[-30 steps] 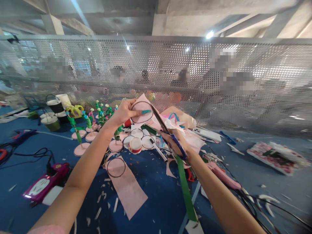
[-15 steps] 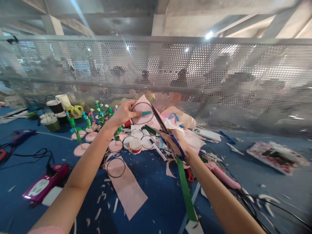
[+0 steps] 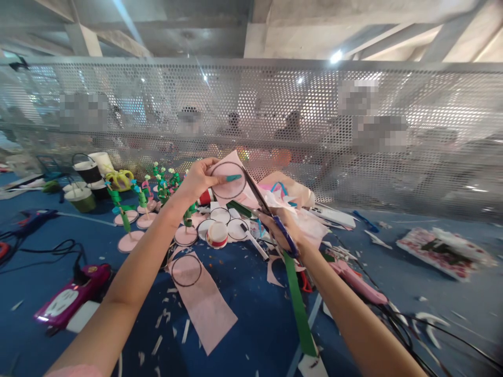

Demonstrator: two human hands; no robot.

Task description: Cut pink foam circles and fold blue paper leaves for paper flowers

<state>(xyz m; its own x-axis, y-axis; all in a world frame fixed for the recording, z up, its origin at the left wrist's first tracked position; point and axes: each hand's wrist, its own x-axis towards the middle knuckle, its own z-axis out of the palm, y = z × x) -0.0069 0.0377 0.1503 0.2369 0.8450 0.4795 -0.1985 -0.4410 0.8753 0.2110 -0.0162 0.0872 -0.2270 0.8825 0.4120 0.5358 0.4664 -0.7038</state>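
Pinched between the thumb and fingers of my left hand (image 3: 199, 181) is a piece of pink paper (image 3: 226, 191) with a dark circle drawn on it. My right hand (image 3: 288, 230) is closed round the dark blue handles of a pair of scissors (image 3: 257, 195). Their blades meet the paper at the right side of the circle. Below lies a pink strip (image 3: 210, 309) with another drawn circle (image 3: 186, 270). White discs (image 3: 238, 229), a small roll of tape (image 3: 217, 234) and a marker (image 3: 255, 243) sit under my hands.
Several small green paper plants (image 3: 128, 217) on pink round bases stand at the left. Beyond them are small buckets (image 3: 80, 196). A purple power strip (image 3: 73, 293) lies front left, a pink glue gun (image 3: 359, 283) at right. A perforated metal screen (image 3: 251, 104) runs behind.
The pink paper and my left hand have shifted and turned slightly, and the scissor blades have moved a little up and left along the circle's right side.
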